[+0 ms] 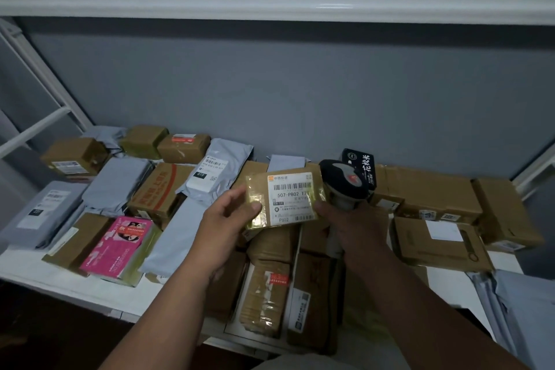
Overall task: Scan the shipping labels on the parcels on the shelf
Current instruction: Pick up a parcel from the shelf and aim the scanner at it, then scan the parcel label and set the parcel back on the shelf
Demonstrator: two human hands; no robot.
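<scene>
Grey mailer bags [115,182] and brown boxes crowd the left of the white shelf [36,267], beside a pink box [117,245]. At centre the left hand [226,221] pinches a small tape-wrapped parcel [283,198] held above the pile, its shipping label [292,198] facing up. Just right of it, the right hand [359,227] grips the scanner [344,189], fingertips touching the parcel's edge. For a clean read, I judge the scanner head should tilt onto the barcode while the glossy tape is angled away from glare.

dim, bluish | glare on upper rail [330,4] | edges bowed, slightly soft
</scene>
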